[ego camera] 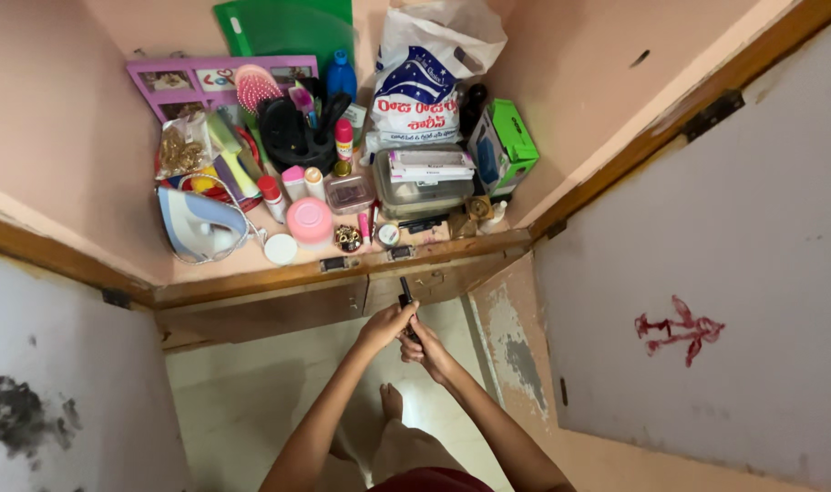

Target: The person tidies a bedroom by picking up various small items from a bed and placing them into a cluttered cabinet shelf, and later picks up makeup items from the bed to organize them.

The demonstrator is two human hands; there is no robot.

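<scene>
Both hands meet in front of the shelf edge on one slim black stick-shaped item [405, 301]. The left hand [385, 325] closes its grip around the lower part; the right hand [426, 349] pinches it from beside. For a clean pull, keep the stick upright, hold the base steady, and draw straight along its axis. Beyond, the shelf [251, 273] carries one pink round jar [310, 221], one white printed bag [425, 77], one green box [509, 137], one clothes iron [201, 225].

On the shelf, a white printed bag [426, 82] stands at the back edge beside a green box [507, 146], a black holder [292, 137] sits mid-shelf, and an iron [201, 228] and pink jar [310, 221] lie near the front edge.
</scene>
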